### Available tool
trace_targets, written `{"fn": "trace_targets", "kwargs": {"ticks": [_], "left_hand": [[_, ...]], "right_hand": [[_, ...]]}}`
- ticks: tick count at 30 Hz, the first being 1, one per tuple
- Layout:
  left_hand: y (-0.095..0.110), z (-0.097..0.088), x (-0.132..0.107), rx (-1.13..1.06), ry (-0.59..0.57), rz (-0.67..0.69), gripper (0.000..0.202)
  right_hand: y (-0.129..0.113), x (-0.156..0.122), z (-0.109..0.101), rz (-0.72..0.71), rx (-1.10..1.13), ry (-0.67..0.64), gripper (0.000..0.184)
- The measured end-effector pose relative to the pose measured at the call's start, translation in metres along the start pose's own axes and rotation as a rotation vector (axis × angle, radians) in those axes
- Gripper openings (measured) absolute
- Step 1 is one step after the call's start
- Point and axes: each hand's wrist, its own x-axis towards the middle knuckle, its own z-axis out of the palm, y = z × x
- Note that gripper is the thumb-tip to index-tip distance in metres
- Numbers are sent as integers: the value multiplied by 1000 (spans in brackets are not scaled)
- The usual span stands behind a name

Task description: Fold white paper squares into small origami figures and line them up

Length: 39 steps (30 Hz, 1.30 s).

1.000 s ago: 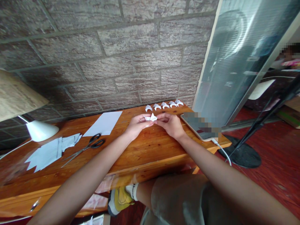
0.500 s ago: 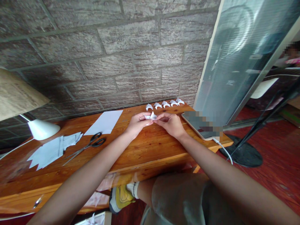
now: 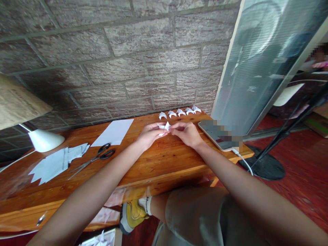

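My left hand (image 3: 148, 134) and my right hand (image 3: 187, 133) meet over the wooden table (image 3: 153, 164), fingers pinched on a small white folded paper piece (image 3: 165, 126) held between them just above the tabletop. A row of several finished white folded paper figures (image 3: 179, 112) stands along the table's far edge by the brick wall, just behind my hands.
Black-handled scissors (image 3: 94, 158) lie left of my hands, with a white paper sheet (image 3: 112, 133) behind them and cut paper scraps (image 3: 55, 163) farther left. A white lamp (image 3: 43, 140) stands at the left. A tablet (image 3: 220, 138) with a cable lies at the right edge.
My hands have stayed in place, working the small paper piece between the fingertips; it looks a little more folded in. The view has shifted slightly.
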Motion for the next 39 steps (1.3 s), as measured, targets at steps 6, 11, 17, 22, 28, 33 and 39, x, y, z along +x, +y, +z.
{"fn": "trace_targets", "kwargs": {"ticks": [6, 11, 17, 22, 28, 33, 39], "left_hand": [[7, -4, -1, 5, -11, -151, 19], [8, -7, 0, 0, -24, -145, 15], [5, -11, 2, 8, -19, -138, 6], [7, -9, 1, 18, -13, -167, 9], [5, -9, 2, 7, 4, -170, 7], [2, -9, 2, -4, -9, -128, 13], [5, -6, 1, 6, 7, -82, 16]], "right_hand": [[-7, -1, -8, -157, -170, -228, 19], [-14, -1, -14, -258, -261, -274, 19], [-15, -1, -15, -366, -329, -339, 19], [-15, -1, -17, -466, -427, -371, 23], [-17, -3, -13, -499, -538, -334, 23], [-14, -4, -10, -519, -586, -312, 22], [-8, -3, -5, -324, -285, -195, 19]]}}
